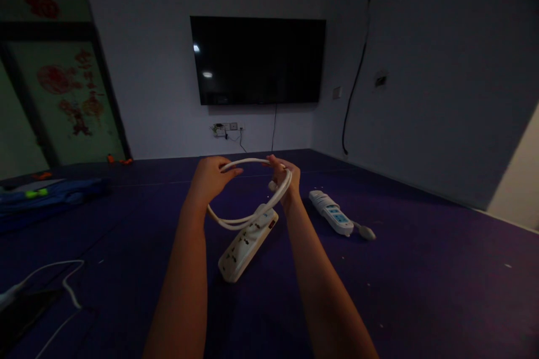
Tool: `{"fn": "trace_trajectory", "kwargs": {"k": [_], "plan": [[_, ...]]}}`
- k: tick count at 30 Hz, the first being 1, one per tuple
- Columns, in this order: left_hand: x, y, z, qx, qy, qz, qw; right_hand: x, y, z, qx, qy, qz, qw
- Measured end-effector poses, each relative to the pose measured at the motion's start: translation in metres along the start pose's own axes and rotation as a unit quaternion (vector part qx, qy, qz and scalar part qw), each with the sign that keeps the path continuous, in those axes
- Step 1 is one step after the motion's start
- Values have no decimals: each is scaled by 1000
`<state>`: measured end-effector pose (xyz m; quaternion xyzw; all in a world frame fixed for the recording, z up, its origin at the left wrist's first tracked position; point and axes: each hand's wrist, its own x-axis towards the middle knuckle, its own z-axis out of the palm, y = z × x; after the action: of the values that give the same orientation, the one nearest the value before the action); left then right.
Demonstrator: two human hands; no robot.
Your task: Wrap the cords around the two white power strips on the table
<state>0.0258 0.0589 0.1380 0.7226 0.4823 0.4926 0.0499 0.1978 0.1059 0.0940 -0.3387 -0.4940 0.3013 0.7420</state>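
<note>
Both my hands are raised in front of me over a dark purple floor [421,269]. My left hand [211,178] is closed round a loop of white cable [244,219]. My right hand [285,179] grips the same cable on the loop's other side, fingers wrapped round it. The cable runs down to a white power strip [247,244], which hangs tilted below and between my hands with its lower end near the floor.
A second white power strip [330,211] with its plug lies on the floor to the right. A thin white cord [63,275] lies at the lower left. Blue items [50,196] sit at the far left. A dark wall-mounted television [257,60] hangs ahead.
</note>
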Motion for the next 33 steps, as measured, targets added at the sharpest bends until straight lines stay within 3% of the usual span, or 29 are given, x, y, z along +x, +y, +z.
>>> {"fn": "trace_trajectory", "kwargs": {"k": [4, 10, 13, 16, 18, 20, 22, 25, 27, 30, 33], "plan": [[0, 3, 2, -128, -13, -67, 989, -2, -3, 4, 45, 87, -3, 995], [2, -5, 2, -139, -44, -133, 980, -2, -3, 4, 47, 161, -42, 985], [-1, -13, 0, -105, -96, -191, 971, 1, 4, 3, 57, 200, -56, 977], [-5, -18, 0, -91, -177, -263, 944, 4, 9, 0, 67, 236, -68, 967], [-6, -18, 2, -120, -189, -288, 931, 5, 10, -2, 64, 250, -80, 963], [-5, -15, 5, -187, -149, -289, 927, 6, 9, -3, 59, 249, -88, 963], [-2, -13, 10, -273, -72, -276, 919, 6, 8, -2, 50, 235, -90, 967], [4, -11, 14, -387, 39, -226, 893, 6, 9, -1, 36, 195, -95, 976], [6, -12, 15, -438, 74, -179, 878, 7, 10, 0, 26, 164, -95, 982], [7, -14, 14, -463, 101, -97, 875, 7, 11, -1, 5, 128, -90, 988], [7, -16, 12, -403, 162, -30, 900, 7, 13, -3, -37, 88, -92, 991]]}}
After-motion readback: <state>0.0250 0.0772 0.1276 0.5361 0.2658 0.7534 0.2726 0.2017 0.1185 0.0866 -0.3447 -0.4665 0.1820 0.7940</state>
